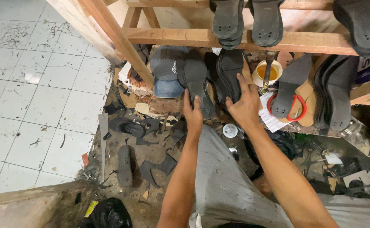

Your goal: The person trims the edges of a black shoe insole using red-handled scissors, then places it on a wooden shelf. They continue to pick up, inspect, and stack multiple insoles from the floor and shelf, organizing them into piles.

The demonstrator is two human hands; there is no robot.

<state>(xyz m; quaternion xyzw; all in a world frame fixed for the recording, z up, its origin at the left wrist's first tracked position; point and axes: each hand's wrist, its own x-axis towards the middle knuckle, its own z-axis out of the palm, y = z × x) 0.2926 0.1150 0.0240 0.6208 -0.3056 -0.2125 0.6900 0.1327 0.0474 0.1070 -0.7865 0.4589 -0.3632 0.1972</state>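
Reaching both hands into the row of black soles leaning on the low wooden shelf [168,105]: left hand [192,113] lying flat, fingers spread, on one sole [195,78]; right hand [246,103] closing round another [229,71], not yet lifting either, seemingly just starting.

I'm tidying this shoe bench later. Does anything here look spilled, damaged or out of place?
Yes. Black rubber offcuts and a loose black sole litter the dirty floor beside the white tiles. A small open cup of amber liquid, with a tool standing in it, sits crowded among the stacked black soles that the right hand touches, where it looks easy to knock.
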